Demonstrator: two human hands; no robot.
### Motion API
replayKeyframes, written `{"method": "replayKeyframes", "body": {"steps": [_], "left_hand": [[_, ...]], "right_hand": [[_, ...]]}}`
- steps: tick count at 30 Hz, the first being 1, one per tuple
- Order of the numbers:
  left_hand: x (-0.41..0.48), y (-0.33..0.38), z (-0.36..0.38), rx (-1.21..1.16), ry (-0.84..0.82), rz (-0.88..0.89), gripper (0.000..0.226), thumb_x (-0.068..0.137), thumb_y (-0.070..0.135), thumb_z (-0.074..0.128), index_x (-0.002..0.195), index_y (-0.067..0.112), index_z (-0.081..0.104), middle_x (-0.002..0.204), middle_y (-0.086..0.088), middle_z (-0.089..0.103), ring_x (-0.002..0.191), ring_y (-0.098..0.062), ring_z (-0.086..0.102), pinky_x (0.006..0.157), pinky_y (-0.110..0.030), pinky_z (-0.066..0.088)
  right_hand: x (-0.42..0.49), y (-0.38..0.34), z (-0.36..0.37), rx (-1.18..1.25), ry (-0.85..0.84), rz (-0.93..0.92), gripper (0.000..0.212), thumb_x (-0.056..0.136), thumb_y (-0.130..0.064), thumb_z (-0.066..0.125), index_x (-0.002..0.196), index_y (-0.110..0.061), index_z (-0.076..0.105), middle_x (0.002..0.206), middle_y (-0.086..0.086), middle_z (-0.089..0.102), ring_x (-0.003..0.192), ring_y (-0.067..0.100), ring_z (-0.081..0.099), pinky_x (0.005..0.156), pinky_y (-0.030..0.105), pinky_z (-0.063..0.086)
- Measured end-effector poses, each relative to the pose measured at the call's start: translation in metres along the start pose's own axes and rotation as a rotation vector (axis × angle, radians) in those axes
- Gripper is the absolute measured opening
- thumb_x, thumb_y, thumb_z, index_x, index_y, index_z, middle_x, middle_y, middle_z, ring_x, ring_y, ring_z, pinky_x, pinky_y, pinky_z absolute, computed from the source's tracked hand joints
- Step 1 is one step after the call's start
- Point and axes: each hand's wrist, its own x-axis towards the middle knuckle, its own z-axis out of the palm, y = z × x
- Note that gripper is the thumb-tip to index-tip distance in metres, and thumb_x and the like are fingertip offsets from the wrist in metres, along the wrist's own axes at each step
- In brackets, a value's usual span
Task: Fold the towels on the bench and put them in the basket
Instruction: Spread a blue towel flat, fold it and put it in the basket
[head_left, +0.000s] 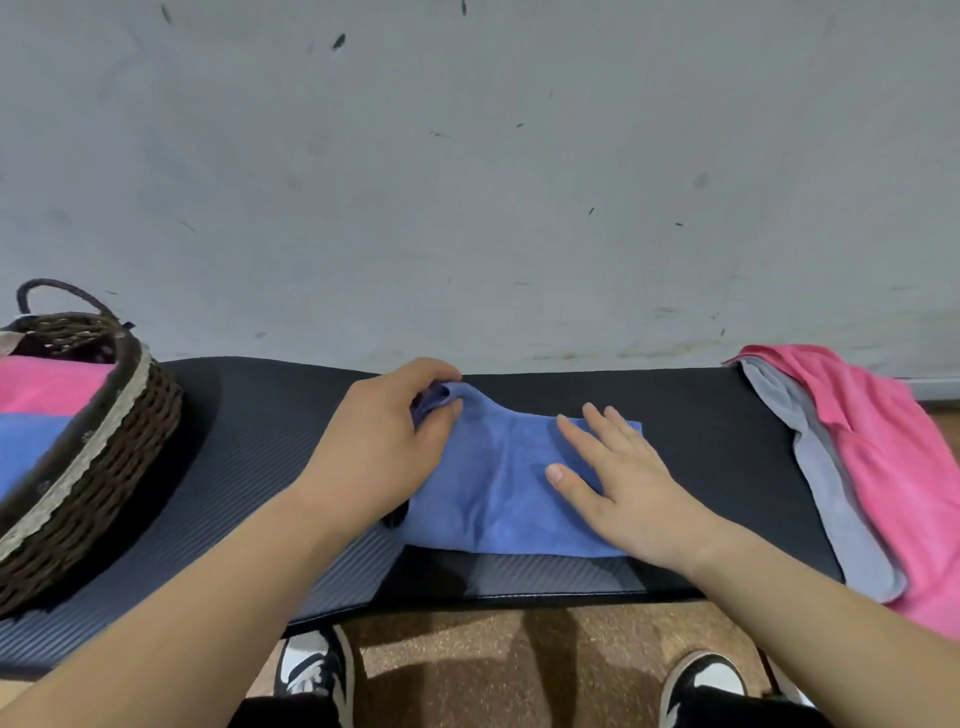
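Left hand (384, 441) pinching the far left corner of the blue towel (498, 483), grip closed on a bunched fold of cloth. Right hand (618, 478) lying flat on the towel's right half, fingers spread, gripping nothing, only pressing. Blue towel resting mid-surface, near edge lying close to the front edge of the surface (727, 415).

Risks, as judged: pinched corner bunching rather than lying square, likely producing a crooked fold if carried across now. Near edge sitting close to the front edge, so sliding toward the floor if the flat palm lifts early. Pink towel (893, 467) and grey towel (836, 493) draping over the right end of the surface, prone to slipping off if tugged.

Wicker basket (98, 457) standing at the left end of the surface, already holding folded pink and blue cloth.

Hidden or unclear: basket cut off at the frame's left side, remaining room not judgeable. Towel's left edge hidden under the left hand. Layer count in the blue towel not readable. Pink towel running out of frame at right.
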Motion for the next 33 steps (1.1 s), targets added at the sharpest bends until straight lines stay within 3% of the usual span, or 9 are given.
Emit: {"method": "replayKeyframes", "body": {"steps": [6,9,12,15,17,21,25,28,33], "left_hand": [[0.017,0.047,0.058,-0.117,-0.133,-0.06,0.006,0.091,0.029,0.064,0.092,0.034,0.061,0.069,0.016,0.064,0.058,-0.005,0.06,0.06,-0.029,0.055],[0.023,0.066,0.089,-0.193,-0.198,-0.095,0.008,0.092,0.028,0.063,0.097,0.032,0.059,0.072,0.007,0.067,0.051,-0.015,0.067,0.059,-0.042,0.061],[0.024,0.079,0.109,-0.227,-0.268,-0.105,0.023,0.095,0.027,0.063,0.116,0.025,0.056,0.08,0.002,0.068,0.05,-0.023,0.07,0.052,-0.043,0.061],[0.019,0.079,0.12,-0.149,-0.369,-0.054,0.037,0.097,0.03,0.063,0.132,0.024,0.051,0.088,0.004,0.071,0.065,-0.02,0.072,0.066,-0.04,0.062],[0.017,0.072,0.12,0.075,-0.379,0.084,0.038,0.099,0.032,0.059,0.136,0.027,0.052,0.104,0.007,0.068,0.083,-0.012,0.064,0.083,-0.036,0.055],[0.009,0.053,0.108,0.295,-0.373,0.33,0.035,0.098,0.033,0.057,0.133,0.033,0.058,0.132,0.013,0.059,0.121,-0.011,0.053,0.094,-0.039,0.052],[-0.001,0.029,0.1,0.321,-0.31,0.45,0.034,0.091,0.036,0.059,0.122,0.027,0.068,0.134,0.001,0.063,0.122,-0.021,0.061,0.093,-0.037,0.056],[-0.004,0.018,0.096,0.334,-0.341,0.436,0.051,0.092,0.053,0.045,0.132,0.028,0.064,0.147,-0.002,0.054,0.132,-0.021,0.054,0.103,-0.039,0.051],[-0.006,0.013,0.106,0.4,-0.398,0.494,0.068,0.094,0.063,0.042,0.154,0.031,0.038,0.168,-0.002,0.02,0.154,-0.02,0.02,0.122,-0.036,0.024]], "right_hand": [[-0.007,0.027,-0.016,0.074,0.238,-0.024,0.053,0.099,-0.048,0.053,0.144,-0.02,0.055,0.15,0.002,0.05,0.144,0.018,0.038,0.119,0.032,0.029],[-0.013,0.038,-0.024,0.19,0.384,0.015,0.023,0.097,-0.04,0.059,0.101,-0.023,0.073,0.097,-0.006,0.065,0.097,0.007,0.059,0.088,0.032,0.049],[-0.015,0.042,-0.029,0.392,0.335,0.112,0.045,0.1,-0.039,0.053,0.07,-0.006,0.058,0.061,-0.004,0.052,0.061,0.011,0.047,0.064,0.036,0.041],[-0.016,0.044,-0.027,0.564,0.214,0.166,0.055,0.101,-0.043,0.051,0.069,0.001,0.047,0.061,0.005,0.043,0.058,0.015,0.04,0.057,0.035,0.036],[-0.016,0.044,-0.024,0.562,0.19,0.178,0.051,0.099,-0.041,0.057,0.063,-0.006,0.047,0.057,0.0,0.041,0.054,0.011,0.036,0.053,0.026,0.033],[-0.009,0.041,-0.018,0.549,0.216,0.213,0.043,0.089,-0.039,0.073,0.061,-0.013,0.052,0.051,-0.007,0.045,0.049,0.008,0.038,0.05,0.019,0.034],[0.0,0.035,-0.016,0.455,0.27,0.25,0.032,0.084,-0.032,0.073,0.065,-0.017,0.053,0.054,-0.008,0.052,0.049,0.007,0.044,0.054,0.024,0.042],[0.002,0.03,-0.022,0.501,0.348,0.241,0.023,0.086,-0.028,0.066,0.075,-0.015,0.051,0.061,-0.008,0.053,0.052,0.005,0.046,0.05,0.018,0.038],[0.002,0.043,-0.023,0.344,0.246,0.322,0.017,0.089,-0.038,0.064,0.088,-0.024,0.055,0.073,-0.009,0.061,0.068,0.011,0.06,0.066,0.038,0.054]]}}
